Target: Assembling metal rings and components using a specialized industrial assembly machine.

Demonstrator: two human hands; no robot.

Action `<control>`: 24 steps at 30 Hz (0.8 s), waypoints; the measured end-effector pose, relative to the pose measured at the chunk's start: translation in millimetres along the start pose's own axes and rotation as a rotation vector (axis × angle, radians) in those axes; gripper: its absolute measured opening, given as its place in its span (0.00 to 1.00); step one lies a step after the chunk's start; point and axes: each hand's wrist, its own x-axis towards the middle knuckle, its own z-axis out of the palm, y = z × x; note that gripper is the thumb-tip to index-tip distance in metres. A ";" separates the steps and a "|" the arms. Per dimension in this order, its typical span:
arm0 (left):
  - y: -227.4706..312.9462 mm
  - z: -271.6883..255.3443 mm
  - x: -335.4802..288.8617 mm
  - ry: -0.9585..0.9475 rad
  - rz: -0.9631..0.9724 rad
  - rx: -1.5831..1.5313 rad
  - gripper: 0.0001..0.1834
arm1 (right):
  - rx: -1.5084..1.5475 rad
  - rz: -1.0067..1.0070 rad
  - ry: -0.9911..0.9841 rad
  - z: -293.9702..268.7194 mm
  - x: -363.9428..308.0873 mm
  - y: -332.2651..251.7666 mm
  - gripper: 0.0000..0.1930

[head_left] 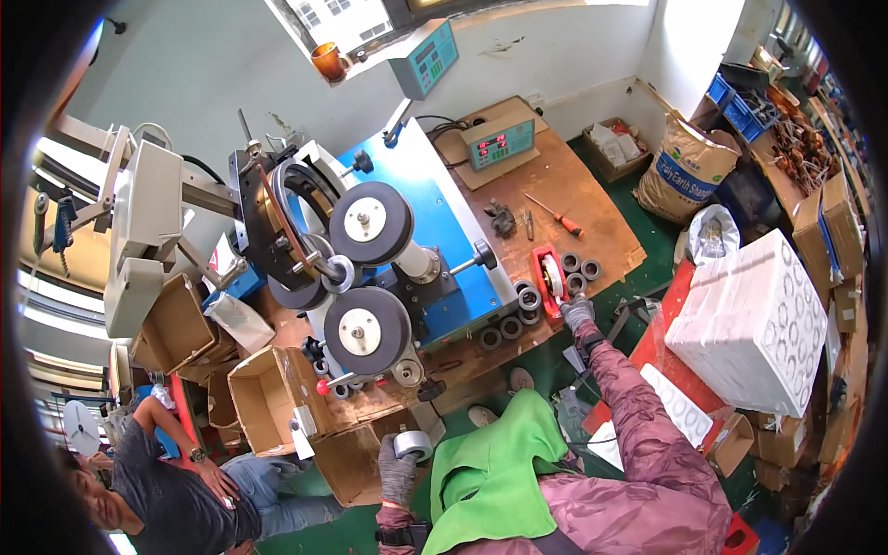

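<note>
My left hand (396, 474), in a grey knit glove, is closed around a thick silvery-white ring (413, 445) in front of the bench's near edge. My right hand (579, 314), gloved too, reaches to the near end of a red tape dispenser (548, 280) that carries a pale roll. Its fingers look bent together there; what they pinch is too small to make out. Close by stand several dark grey rings, some right of the dispenser (590, 269) and some to its left (511, 327).
A blue-topped winding machine (462, 242) with large black rollers (368, 338) fills the bench's left part. A screwdriver (555, 216) and a control box (499, 145) lie behind. Cardboard boxes (268, 407) and a seated person (176, 481) are left; a white foam stack (751, 324) stands right.
</note>
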 end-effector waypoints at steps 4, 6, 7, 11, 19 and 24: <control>-2.2 -0.6 -1.5 0.022 0.005 0.039 0.20 | 0.185 -0.014 0.025 12.5 17.8 28.6 0.20; -0.9 1.0 -4.0 0.060 -0.035 -0.163 0.15 | 0.125 0.029 0.029 3.5 -0.8 23.3 0.20; -6.3 -0.8 -3.9 0.061 -0.038 -0.164 0.15 | 0.069 0.069 0.034 -3.0 -12.2 16.1 0.20; -28.6 -5.5 -0.7 0.091 0.021 -0.085 0.15 | 0.154 0.106 0.009 21.4 -14.9 52.2 0.20; -19.7 -3.1 0.9 0.040 0.022 -0.023 0.17 | 0.492 0.203 -0.073 41.6 14.7 67.2 0.26; -44.4 -2.3 11.2 0.028 0.062 0.048 0.19 | 0.645 0.090 -0.122 44.8 22.9 106.4 0.20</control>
